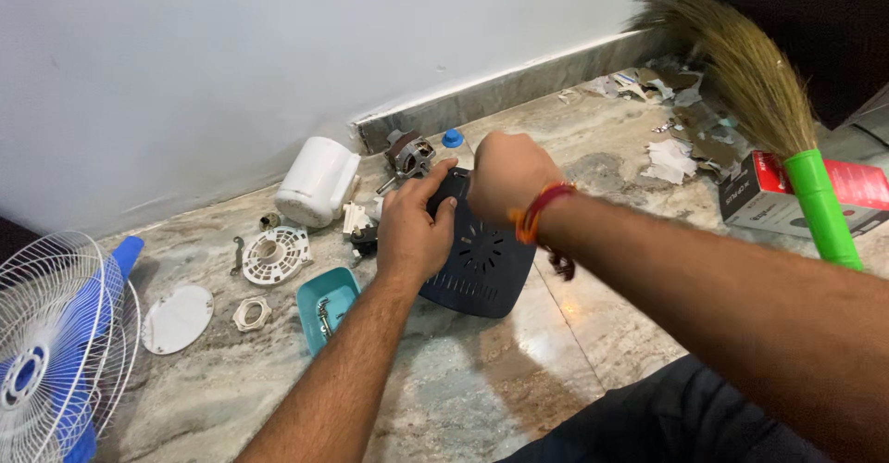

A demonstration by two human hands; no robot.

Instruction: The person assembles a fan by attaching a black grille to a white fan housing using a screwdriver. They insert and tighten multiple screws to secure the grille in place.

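A dark blue vented plastic cover [482, 273] lies tilted on the marble floor. My left hand [413, 230] grips its left upper edge, fingers curled over it. My right hand [505, 174] is closed at the cover's top edge; red and orange threads circle that wrist. What the right fingers hold is hidden behind the hand. Just behind the hands sit a bare electric motor [407, 154] and a small bottle with a blue cap [453, 141].
A white cylindrical housing [318, 181], a white slotted round plate [275, 254], a white disc [177, 319], a ring nut [251, 313] and a teal tray [326, 306] with screws lie left. A fan guard with blue blades [51, 352] stands far left. Broom [769, 102], red box [796, 194] and paper scraps are right.
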